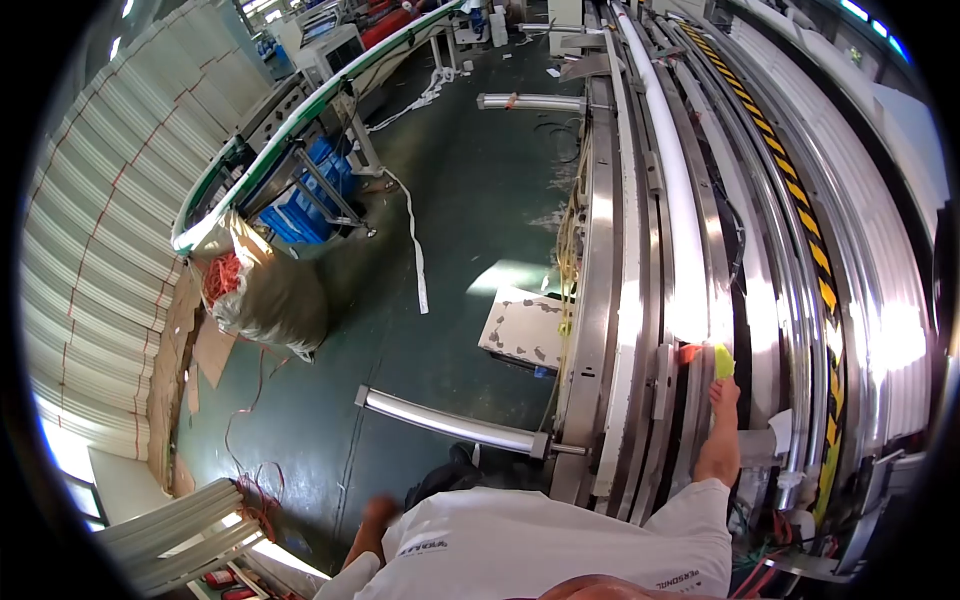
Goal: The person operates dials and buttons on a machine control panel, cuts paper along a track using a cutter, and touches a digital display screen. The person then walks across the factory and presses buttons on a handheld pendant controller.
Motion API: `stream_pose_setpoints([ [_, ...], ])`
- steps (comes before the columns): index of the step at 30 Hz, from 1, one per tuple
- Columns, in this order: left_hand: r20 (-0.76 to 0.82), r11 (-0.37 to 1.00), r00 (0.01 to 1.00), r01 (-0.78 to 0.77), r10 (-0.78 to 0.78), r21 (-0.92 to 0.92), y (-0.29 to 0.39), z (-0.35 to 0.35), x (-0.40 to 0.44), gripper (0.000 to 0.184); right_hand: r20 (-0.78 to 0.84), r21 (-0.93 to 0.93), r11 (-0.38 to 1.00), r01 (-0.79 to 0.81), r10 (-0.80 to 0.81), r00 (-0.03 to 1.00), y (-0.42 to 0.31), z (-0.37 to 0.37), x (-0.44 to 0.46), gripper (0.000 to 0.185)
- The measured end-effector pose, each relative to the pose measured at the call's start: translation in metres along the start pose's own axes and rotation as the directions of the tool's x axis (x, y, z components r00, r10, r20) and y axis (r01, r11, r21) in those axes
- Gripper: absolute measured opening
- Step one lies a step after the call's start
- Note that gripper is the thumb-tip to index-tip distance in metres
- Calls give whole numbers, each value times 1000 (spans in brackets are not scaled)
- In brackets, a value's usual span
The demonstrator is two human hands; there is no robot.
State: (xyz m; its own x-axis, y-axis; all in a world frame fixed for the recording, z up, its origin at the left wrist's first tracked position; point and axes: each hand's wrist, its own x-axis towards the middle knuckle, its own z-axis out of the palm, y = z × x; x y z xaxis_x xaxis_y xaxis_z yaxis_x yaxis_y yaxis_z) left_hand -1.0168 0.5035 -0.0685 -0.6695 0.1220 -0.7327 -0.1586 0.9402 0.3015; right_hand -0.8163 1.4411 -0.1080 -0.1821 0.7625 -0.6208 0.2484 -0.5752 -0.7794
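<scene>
My right hand [724, 392] reaches out over the long metal machine, its fingers closed on a yellow-green object [723, 361]. Just left of that object lies an orange piece [689, 353], by the near end of a long white roll [680, 200] that runs along the machine. My left hand [380, 508] hangs low beside my body, blurred, and I cannot make out its fingers. Nearest to it is the green floor.
A metal cylinder [450, 422] juts from the machine over the floor. A spotted box [522, 326] stands beside the machine. Further left are a sack [275, 300] with red strapping, blue crates [305, 200] and stacked white profiles [90, 250].
</scene>
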Motion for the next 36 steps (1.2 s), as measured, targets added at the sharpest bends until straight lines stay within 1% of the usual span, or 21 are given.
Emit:
stream_pose_setpoints([
  [1, -23, 991, 1000, -11, 8, -134, 9, -4, -1, 43, -8, -4, 1000, 1, -1, 1000, 2, -1, 2, 46],
  [4, -52, 950, 994, -110, 99, -292, 17, -6, 2, 44, -67, -12, 1000, 11, -12, 998, -2, 5, -5, 48],
  [5, -57, 946, 987, -163, 153, -279, 17, -9, 2, 45, -97, -21, 1000, 17, -19, 995, -3, 10, -11, 49],
  [7, -106, 897, 989, -143, 108, -419, 11, -4, 7, 40, -133, -48, 999, 20, -26, 991, -6, 10, -13, 50],
  [8, -130, 863, 988, -139, 85, -486, 9, -3, 8, 41, -139, -65, 998, 16, -25, 990, -4, 10, -10, 51],
  [9, -120, 891, 987, -152, 111, -428, 7, -3, 9, 41, -143, -83, 996, 13, -24, 989, -2, 11, -7, 51],
  [11, -119, 899, 981, -187, 152, -396, 4, -2, 11, 40, -112, -78, 997, -1, -8, 994, -2, 8, -3, 52],
  [14, -135, 880, 976, -214, 172, -425, 4, -1, 14, 39, -91, -78, 997, -7, 0, 996, -1, 6, -1, 52],
  [15, -128, 896, 979, -198, 159, -399, 5, -1, 15, 39, -88, -79, 997, -7, -1, 996, -1, 6, 0, 52],
  [17, -121, 896, 987, -144, 102, -420, 12, -4, 14, 40, -94, -63, 998, -20, 15, 996, -4, 8, -4, 51],
  [18, -116, 877, 991, -107, 59, -469, 12, -3, 15, 41, -97, -54, 998, -27, 21, 995, -6, 9, -8, 51],
  [20, -110, 855, 993, -84, 31, -512, 15, -3, 11, 43, -127, -36, 999, -22, 17, 992, -8, 14, -16, 50],
  [21, -101, 953, 992, -105, 80, -284, 18, -7, 9, 44, -141, -27, 999, -19, 15, 990, -10, 16, -17, 50],
  [22, -82, 993, 990, -117, 115, -17, 21, -11, 3, 44, -141, -23, 1000, -19, 16, 990, -12, 16, -18, 48],
  [23, -52, 982, 989, -130, 138, 141, 17, -8, 5, 45, -141, -19, 1000, -20, 17, 990, -13, 17, -20, 47],
  [24, -40, 968, 989, -130, 142, 213, 12, -6, 7, 46, -140, -16, 1000, -20, 18, 990, -14, 18, -21, 46],
  [26, -25, 947, 990, -126, 139, 297, 10, -4, 7, 46, -113, 6, 1000, -13, 14, 994, -13, 17, -21, 46],
  [30, -40, 951, 990, -121, 137, 286, 8, -3, 6, 47, -66, 13, 1000, -13, 14, 998, -13, 15, -20, 45],
  [31, -41, 953, 989, -123, 140, 277, 8, 0, 5, 47, -96, 8, 1000, -9, 10, 995, -13, 17, -20, 44],
  [33, -24, 937, 991, -117, 132, 329, 9, 0, 5, 47, -156, -1, 1000, -2, 2, 988, -16, 22, -27, 44],
  [36, 2, 890, 992, -115, 127, 441, 11, -1, 7, 46, -101, 18, 1000, 8, -6, 995, -16, 19, -28, 43],
])
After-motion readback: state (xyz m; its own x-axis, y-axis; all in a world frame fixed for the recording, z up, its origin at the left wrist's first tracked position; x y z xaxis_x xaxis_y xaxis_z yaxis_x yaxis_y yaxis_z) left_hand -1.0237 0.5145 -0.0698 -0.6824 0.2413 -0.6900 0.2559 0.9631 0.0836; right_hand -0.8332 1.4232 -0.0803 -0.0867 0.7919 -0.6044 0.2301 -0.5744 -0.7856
